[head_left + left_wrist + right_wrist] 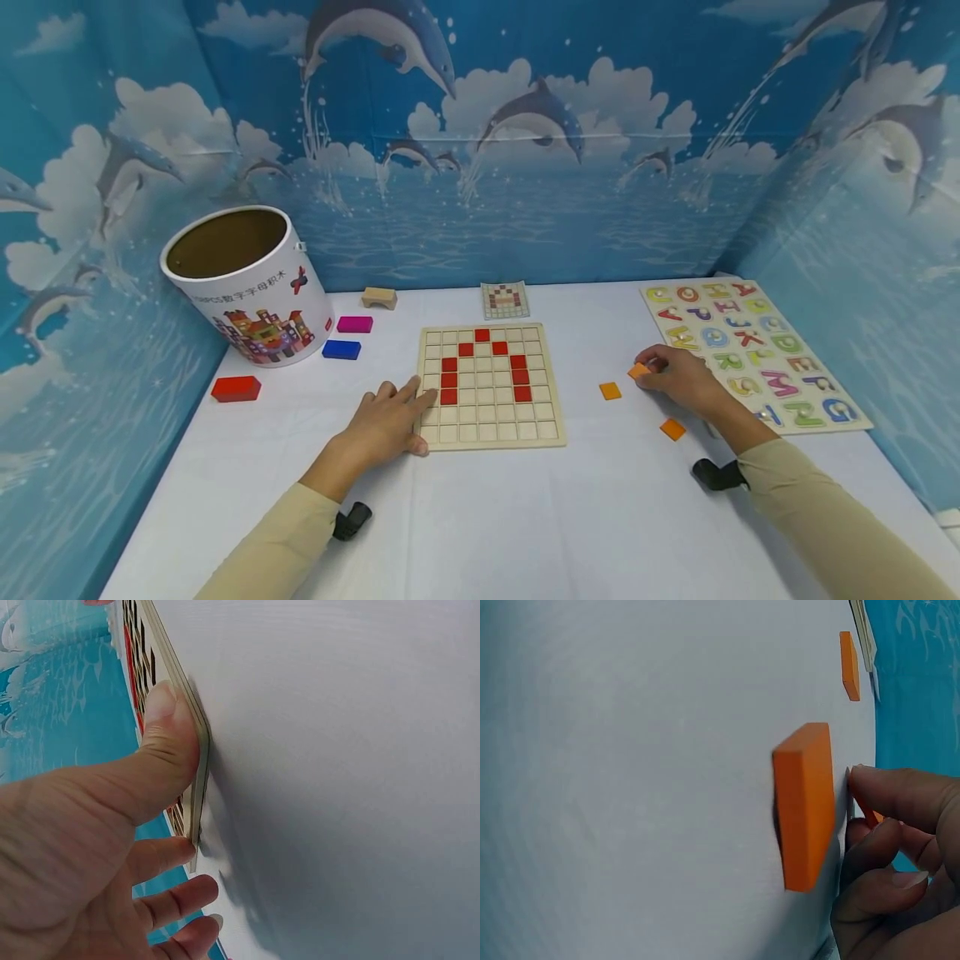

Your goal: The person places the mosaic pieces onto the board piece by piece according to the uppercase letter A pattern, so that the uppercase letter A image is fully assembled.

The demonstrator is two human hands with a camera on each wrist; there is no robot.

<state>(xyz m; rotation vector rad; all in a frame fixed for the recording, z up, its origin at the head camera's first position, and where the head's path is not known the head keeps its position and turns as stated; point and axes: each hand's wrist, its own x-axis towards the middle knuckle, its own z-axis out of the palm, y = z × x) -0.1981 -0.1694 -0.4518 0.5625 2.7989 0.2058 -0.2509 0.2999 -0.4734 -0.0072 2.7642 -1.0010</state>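
Observation:
A wooden grid board (482, 433) lies on the table, with several red square tiles (482, 335) set in its cells in an arch shape. My left hand (382, 423) rests on the board's left edge, fingers spread and relaxed. In the left wrist view its thumb (171, 739) lies along the board's rim. To the right of the board, my right hand (681, 379) pinches an orange square tile (639, 371) between thumb and fingers, at the table surface. One loose orange tile (611, 391) lies left of that hand; another orange tile (806, 810) lies nearer the body.
A small pattern card (505, 301) lies behind the board. A white bucket (262, 312) stands at the back left, near blue (342, 350), magenta (355, 324), red (236, 389) and wooden arch (379, 297) blocks. An alphabet board (757, 358) lies at the right.

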